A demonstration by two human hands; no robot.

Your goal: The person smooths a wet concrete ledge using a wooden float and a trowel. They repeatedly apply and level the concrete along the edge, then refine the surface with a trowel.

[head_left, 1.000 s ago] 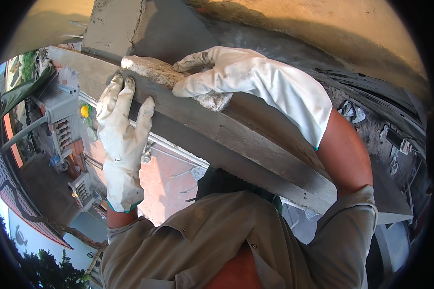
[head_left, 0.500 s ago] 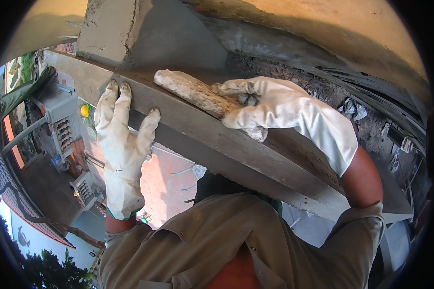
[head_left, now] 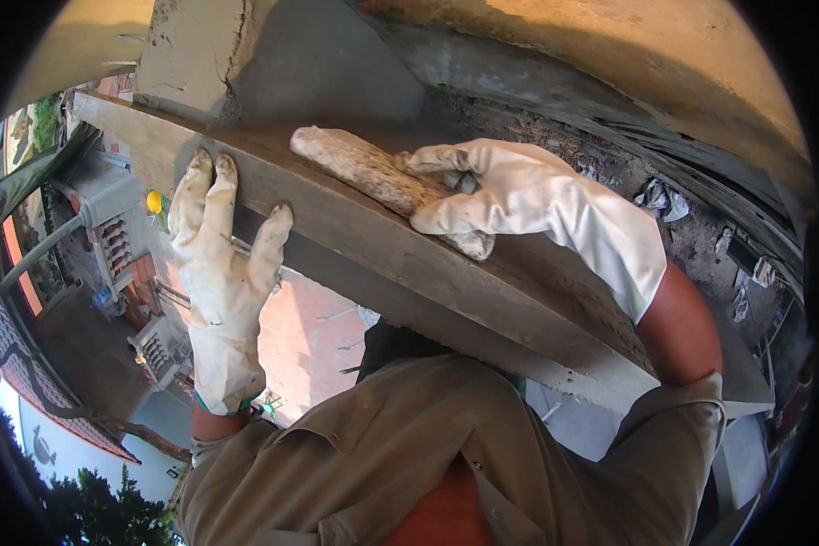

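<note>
My right hand [head_left: 528, 196], in a white glove, grips a long, pale, mortar-stained block [head_left: 359, 168] with rounded ends. Thumb and fingers close around its right part, hiding some of it; whether it has a handle I cannot tell. The block lies along the upper edge of a grey cement ledge [head_left: 400, 264] that slants down to the right. Farther left, my left hand [head_left: 223, 250], also gloved in white, is open. Its stained fingertips rest against the ledge's front face, with the thumb spread away from the fingers.
A cement pillar [head_left: 191, 55] rises behind the ledge's left end. Beyond the ledge, rubble and a crumpled plastic scrap [head_left: 673, 200] lie along a wall. Far below at left are a tiled pink floor [head_left: 309, 337], white balusters [head_left: 118, 246] and a tree [head_left: 91, 510].
The block and my right hand have shifted slightly left along the ledge. My left hand stays against its front face, and the whole view has drifted a little.
</note>
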